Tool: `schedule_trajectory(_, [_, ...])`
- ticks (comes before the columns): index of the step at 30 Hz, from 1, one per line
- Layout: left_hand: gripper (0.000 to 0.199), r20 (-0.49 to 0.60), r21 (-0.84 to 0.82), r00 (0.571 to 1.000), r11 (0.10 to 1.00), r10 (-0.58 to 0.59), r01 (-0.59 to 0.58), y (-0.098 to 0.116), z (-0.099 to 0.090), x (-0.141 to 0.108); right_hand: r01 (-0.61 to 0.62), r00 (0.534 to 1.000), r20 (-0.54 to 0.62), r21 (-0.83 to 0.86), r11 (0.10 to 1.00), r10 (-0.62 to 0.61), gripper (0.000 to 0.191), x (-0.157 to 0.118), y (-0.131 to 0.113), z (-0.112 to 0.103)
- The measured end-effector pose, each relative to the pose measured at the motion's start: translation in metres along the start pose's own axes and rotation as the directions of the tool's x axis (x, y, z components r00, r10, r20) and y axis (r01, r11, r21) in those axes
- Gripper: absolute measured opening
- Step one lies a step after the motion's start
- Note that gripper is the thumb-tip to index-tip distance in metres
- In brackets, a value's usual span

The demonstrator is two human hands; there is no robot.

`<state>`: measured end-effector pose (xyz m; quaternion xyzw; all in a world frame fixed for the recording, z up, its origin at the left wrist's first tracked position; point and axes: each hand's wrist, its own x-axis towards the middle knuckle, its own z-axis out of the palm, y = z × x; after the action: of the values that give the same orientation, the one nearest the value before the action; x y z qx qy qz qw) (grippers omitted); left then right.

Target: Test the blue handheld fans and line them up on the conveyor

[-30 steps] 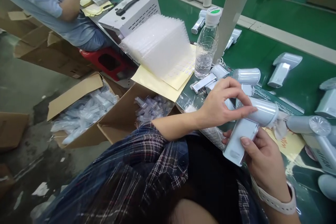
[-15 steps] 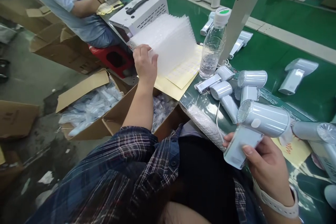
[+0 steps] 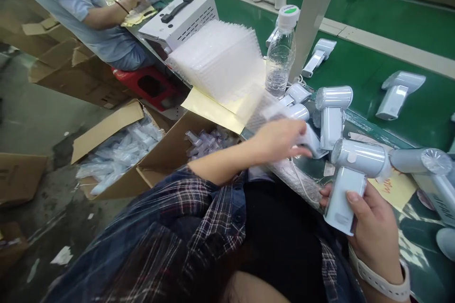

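Observation:
My right hand (image 3: 373, 222) grips a pale blue hair dryer (image 3: 360, 158) by its handle, with the barrel upward and what looks like clear film over its end. My left hand (image 3: 282, 139), smeared by motion, reaches across just left of it. A translucent bubble-wrap bag (image 3: 261, 106) trails from that hand, its outline blurred. Behind the left hand lie several more pale blue dryers, one standing dryer (image 3: 332, 116) among them. The stack of bubble-wrap bags (image 3: 227, 64) rests on yellow paper (image 3: 209, 109) at the bench's left edge.
A water bottle (image 3: 280, 52) stands beside a metal post (image 3: 314, 19). Behind the stack is a white metal box (image 3: 179, 16). Open cartons (image 3: 167, 156) holding bagged items sit on the floor at left. A co-worker (image 3: 88, 14) sits farther up the green line.
My left hand has left the bag stack and swung right, a bubble-wrap bag moving with it. My right hand has turned the dryer's handle more upright.

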<state>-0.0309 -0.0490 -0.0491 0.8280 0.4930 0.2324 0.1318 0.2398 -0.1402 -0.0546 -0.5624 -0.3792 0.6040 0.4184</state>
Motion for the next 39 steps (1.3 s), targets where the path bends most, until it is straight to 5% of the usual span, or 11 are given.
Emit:
schedule_trajectory(1, [0.040,0.175,-0.007,0.982,0.997,0.072,-0.072,0.014,0.018,0.004,0.000,1.000,-0.014,-0.007,1.000,0.000,0.039,-0.003,0.000,-0.001])
schedule_trajectory(3, [0.030,0.361,0.003,0.924,0.991,0.127,-0.137,0.031,0.040,0.004,0.024,0.999,-0.039,-0.034,0.999,-0.025,0.039,-0.007,0.002,-0.006])
schedule_trajectory(10, [0.032,0.525,0.075,0.827,0.957,0.202,-0.281,0.032,0.025,-0.002,0.018,0.998,-0.063,-0.162,0.987,-0.029,0.050,-0.016,0.018,-0.024])
schedule_trajectory(14, [0.030,0.607,-0.022,0.755,0.955,0.248,-0.296,0.028,0.019,0.011,0.059,0.996,-0.037,-0.382,0.922,-0.079,0.077,-0.019,0.026,-0.028])
schedule_trajectory(20, [0.023,0.499,0.096,0.857,0.975,0.129,-0.203,0.031,0.039,0.002,-0.022,0.994,-0.104,-0.573,0.820,-0.046,0.101,-0.019,0.042,-0.037])
schedule_trajectory(24, [0.026,0.478,0.032,0.849,0.961,0.225,-0.273,0.032,0.043,-0.008,-0.035,0.992,-0.119,-0.587,0.809,-0.044,0.089,-0.017,0.046,-0.041])
schedule_trajectory(30, [0.012,0.425,-0.309,0.903,0.948,0.065,0.077,0.016,0.043,0.006,0.144,0.975,-0.063,-0.553,0.821,-0.214,0.072,-0.025,0.046,-0.023])
schedule_trajectory(34, [0.008,0.344,-0.608,0.932,0.729,-0.114,0.314,0.010,0.054,0.007,0.271,0.933,0.025,-0.704,0.656,-0.358,0.066,-0.020,0.051,-0.008])
schedule_trajectory(39, [0.024,0.381,-0.779,0.899,0.450,-0.214,0.437,0.001,0.049,0.000,0.291,0.910,0.072,-0.812,0.506,-0.408,0.065,-0.012,0.050,-0.002])
